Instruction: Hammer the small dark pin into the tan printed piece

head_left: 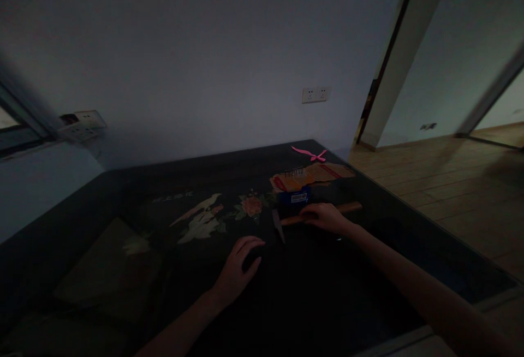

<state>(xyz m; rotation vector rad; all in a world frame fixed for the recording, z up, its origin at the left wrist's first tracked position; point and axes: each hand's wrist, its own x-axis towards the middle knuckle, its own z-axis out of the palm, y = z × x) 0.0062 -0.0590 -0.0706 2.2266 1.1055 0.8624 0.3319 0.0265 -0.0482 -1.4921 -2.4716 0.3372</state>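
Hammer [317,214] under your right hand [326,218], fingers closed over its handle near the blue box [293,197]; grip firmly. Left hand [239,264] flat, empty.

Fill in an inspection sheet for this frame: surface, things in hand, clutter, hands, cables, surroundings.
Surface: dark glossy table with a flower-and-bird picture on its top; the light is dim.
Things in hand: wooden-handled hammer lying on the table, its dark head toward the left hand.
Clutter: small blue box, brown cardboard pieces, pink ribbon, all beyond the hammer.
Hands: right hand laid over the hammer handle; whether it grips cannot be told. Left hand flat on the table, fingers spread, holding nothing.
Cables: nothing seen.
Surroundings: pale wall with a double socket, another socket at left, wooden floor and a doorway at right.
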